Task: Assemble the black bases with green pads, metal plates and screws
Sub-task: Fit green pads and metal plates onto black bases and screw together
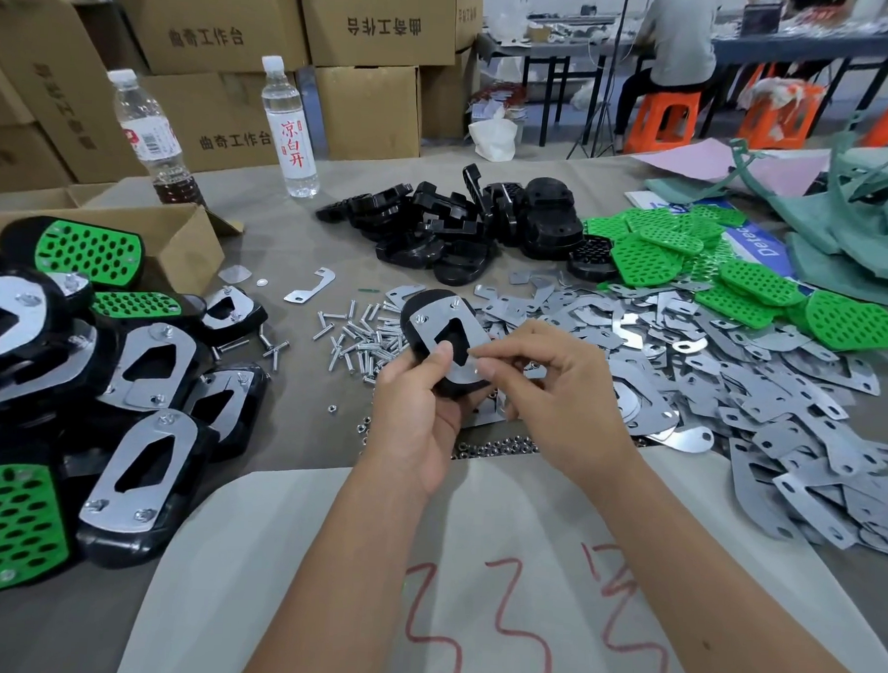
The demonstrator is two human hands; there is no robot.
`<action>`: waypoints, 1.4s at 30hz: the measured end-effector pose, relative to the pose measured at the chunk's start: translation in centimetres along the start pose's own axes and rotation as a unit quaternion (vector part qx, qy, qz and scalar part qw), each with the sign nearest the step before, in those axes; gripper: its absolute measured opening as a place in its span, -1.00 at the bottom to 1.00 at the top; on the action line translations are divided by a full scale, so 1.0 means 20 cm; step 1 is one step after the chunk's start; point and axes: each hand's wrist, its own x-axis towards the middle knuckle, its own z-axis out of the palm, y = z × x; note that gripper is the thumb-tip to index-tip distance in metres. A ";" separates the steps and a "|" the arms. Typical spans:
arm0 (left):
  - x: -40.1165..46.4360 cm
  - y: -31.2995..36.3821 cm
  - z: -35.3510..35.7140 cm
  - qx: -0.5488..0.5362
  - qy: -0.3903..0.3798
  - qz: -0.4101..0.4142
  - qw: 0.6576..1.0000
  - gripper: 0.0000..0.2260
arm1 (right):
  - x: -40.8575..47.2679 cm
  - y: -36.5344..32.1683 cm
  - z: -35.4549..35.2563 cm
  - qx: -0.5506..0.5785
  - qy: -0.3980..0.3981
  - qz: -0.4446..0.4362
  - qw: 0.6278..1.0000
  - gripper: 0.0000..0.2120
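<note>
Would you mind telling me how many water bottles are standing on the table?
2. One bottle, with dark liquid at the bottom, stands at the far left behind the open cardboard box. The other bottle, with red characters on its label, stands just right of it. None seem hidden.

Left hand (417,412) raised with fingers curled in a grip, right hand (547,388) beside it pinching thumb to forefinger

The cardboard boxes (221,134) stacked beyond the tabletop's far-left edge carry printed "曲奇工作台", upside down on the upper right box (383,24). The clear water bottle (291,127) near the far edge has a white label with red "凉白开"; the neighbouring bottle's (151,135) label is unreadable. Red handwritten marks on the pale sheet (495,596) at the near edge resemble "33", and a blue sheet (755,244) at the far right shows upside-down white lettering, partly covered.
</note>
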 end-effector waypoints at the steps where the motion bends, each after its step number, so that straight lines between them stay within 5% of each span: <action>1: 0.00 0.00 0.00 -0.001 0.005 0.000 1.000 -0.81 | 0.00 0.00 0.00 0.011 0.013 -0.004 1.000 -0.85; 42: 0.01 -0.01 0.00 0.063 0.028 0.004 0.998 -0.82 | 0.00 -0.01 -0.01 -0.046 -0.005 -0.001 0.999 -0.89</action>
